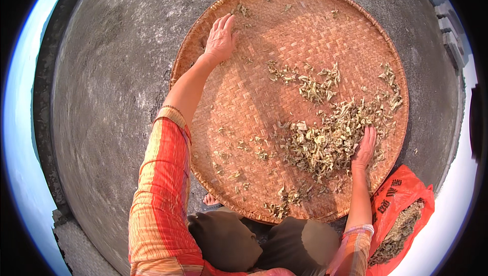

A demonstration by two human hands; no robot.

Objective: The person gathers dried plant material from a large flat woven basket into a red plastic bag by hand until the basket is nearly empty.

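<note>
A large round woven bamboo tray [248,96] lies before me. Dried leaf-like pieces [324,146] form a loose heap on its lower right part, with smaller scatterings around it. My right hand [365,148] rests against the heap's right side, fingers pointing away from me; the pieces hide part of the fingertips. Over the tray's upper left part, my left hand [222,38] is stretched flat with its fingers close together, near a few dried bits [242,10]. I see nothing held in it, though its palm is hidden.
A red plastic bag [406,178] bearing writing stands beside the tray at the lower right, with dried plant material [398,230] in it. Rough concrete ground [110,85] surrounds the tray. My knees [225,239] are close to its near rim. Blocks [450,31] lie at the far right.
</note>
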